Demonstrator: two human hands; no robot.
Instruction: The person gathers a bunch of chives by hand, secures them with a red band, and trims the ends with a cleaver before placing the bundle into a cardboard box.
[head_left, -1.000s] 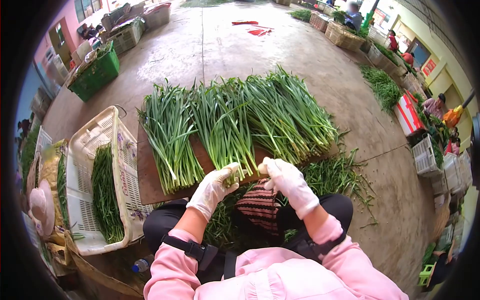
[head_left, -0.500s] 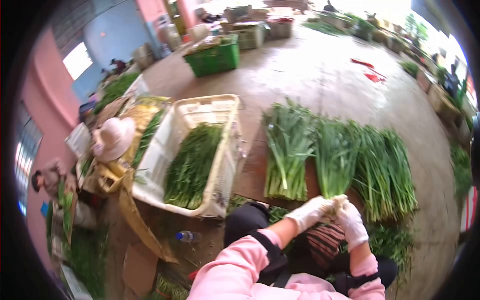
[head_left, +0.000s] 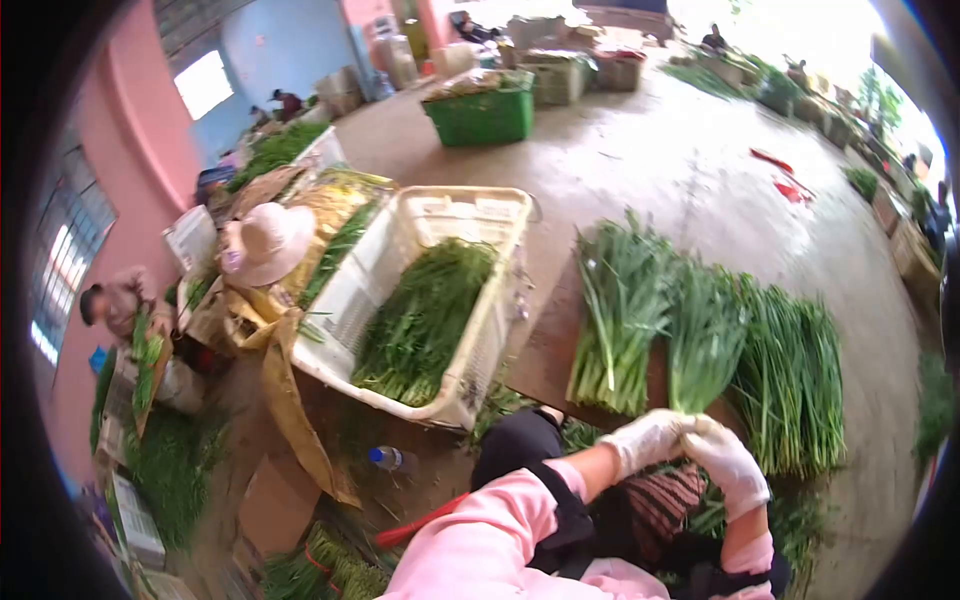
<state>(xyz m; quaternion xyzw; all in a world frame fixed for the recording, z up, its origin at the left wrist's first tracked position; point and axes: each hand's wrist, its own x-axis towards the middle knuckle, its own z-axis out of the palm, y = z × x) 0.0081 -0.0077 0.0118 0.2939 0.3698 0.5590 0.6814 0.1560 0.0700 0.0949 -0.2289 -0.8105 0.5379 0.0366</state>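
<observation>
Both my hands wear whitish gloves and meet at the lower stem end of the middle green bundle [head_left: 702,340]. The fingers of my left hand [head_left: 645,441] are closed around something at the stem base, too small to make out. My right hand [head_left: 728,466] is closed there too, its fingertips touching the left ones. A leafy bundle with pale stems [head_left: 622,310] lies to the left on the brown board [head_left: 545,355]. On the right is a wider bundle of dark green stalks [head_left: 795,380].
A white crate [head_left: 455,400] with greens [head_left: 430,320] stands left of the board. Beyond are a pink hat [head_left: 270,243], a bottle [head_left: 390,459], a green bin [head_left: 482,117] and a person [head_left: 125,305] at far left. Red scraps [head_left: 790,190] lie on the floor.
The view has turned, so the crate and bundles appear further right. My hands remain together at the middle bundle's stem end. A red strip now shows beside my left sleeve.
</observation>
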